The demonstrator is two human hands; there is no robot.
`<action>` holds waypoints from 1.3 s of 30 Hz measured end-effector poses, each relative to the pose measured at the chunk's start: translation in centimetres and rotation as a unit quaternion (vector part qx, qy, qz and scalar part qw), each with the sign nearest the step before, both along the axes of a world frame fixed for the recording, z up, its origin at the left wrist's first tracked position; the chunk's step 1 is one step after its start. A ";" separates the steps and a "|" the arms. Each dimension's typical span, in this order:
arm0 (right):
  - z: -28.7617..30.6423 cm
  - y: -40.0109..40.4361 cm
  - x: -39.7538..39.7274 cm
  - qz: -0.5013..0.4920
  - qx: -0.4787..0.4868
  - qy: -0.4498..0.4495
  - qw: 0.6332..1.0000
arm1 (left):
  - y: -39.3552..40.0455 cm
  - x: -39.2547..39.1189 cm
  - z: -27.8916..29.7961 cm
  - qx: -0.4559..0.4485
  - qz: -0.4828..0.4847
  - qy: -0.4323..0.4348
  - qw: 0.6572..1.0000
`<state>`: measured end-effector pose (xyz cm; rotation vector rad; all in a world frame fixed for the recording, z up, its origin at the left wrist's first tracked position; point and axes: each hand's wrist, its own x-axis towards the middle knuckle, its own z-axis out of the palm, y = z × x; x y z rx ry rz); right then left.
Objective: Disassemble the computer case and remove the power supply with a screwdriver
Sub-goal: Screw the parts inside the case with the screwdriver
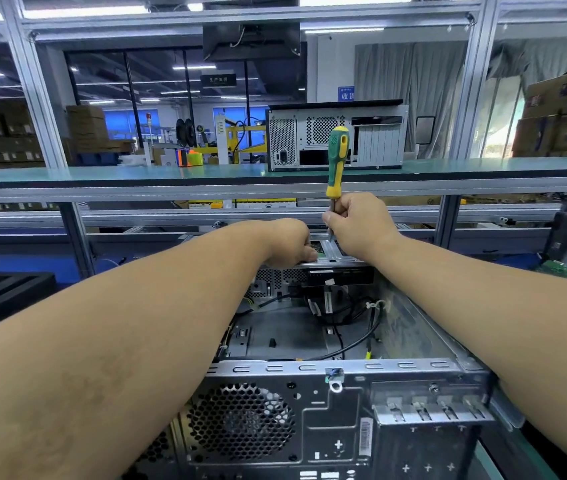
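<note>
Right hand (354, 223) round screwdriver (337, 161)

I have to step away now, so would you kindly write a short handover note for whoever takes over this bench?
Right hand: grips the screwdriver low on its shaft, handle up, tip down at the metal bracket at the case's far end.
Left hand: rests on that bracket, fingers curled over its edge.
Case: lies on the bench with its side panel already off; cables are loose inside.
Done: case opened.
Left: finish the screw at the bracket; the power supply cannot be made out from here, so check whether it is still inside.
A second case stands on the shelf behind.
</note>
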<state>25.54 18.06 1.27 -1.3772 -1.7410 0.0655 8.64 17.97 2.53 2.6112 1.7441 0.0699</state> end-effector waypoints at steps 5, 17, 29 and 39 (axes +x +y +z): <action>0.1 -0.2 -0.1 0.029 -0.011 0.008 0.999 | -0.1 0.3 0.0 0.013 0.004 0.019 1.000; 0.0 -0.5 -0.3 0.073 -0.016 -0.001 0.997 | -0.1 -0.1 0.3 0.014 -0.008 0.025 1.000; 0.0 0.1 0.2 -0.001 -0.007 0.012 1.000 | 0.9 -2.1 1.7 -0.253 0.111 -0.759 0.590; 0.1 0.1 0.4 -0.030 -0.018 0.017 0.999 | 1.5 -3.1 2.0 -0.237 0.191 -0.868 0.392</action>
